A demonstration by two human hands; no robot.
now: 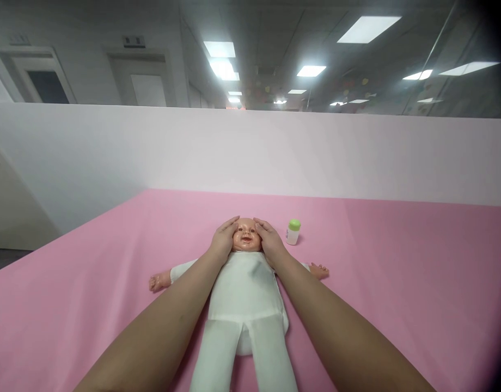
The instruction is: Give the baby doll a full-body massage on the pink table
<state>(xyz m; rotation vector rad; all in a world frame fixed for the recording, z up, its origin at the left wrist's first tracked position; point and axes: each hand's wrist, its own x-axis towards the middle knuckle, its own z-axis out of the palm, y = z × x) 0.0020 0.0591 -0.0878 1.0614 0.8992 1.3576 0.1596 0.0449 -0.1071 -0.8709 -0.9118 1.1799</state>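
Note:
A baby doll with a white cloth body lies on its back on a pink padded surface, its head toward the far side and its arms spread. My left hand rests along the left side of the doll's head, fingers stretched out near its temple. On the opposite side, my right hand lies against the head in the same way, fingers extended. Between them the doll's front shows. To the right of my right hand stands a small bottle with a green cap and a whitish body.
Behind the pink surface rises a low white wall, topped by glass that reflects ceiling lights. Doors appear at the back left. The pink surface's left edge drops toward a dark floor.

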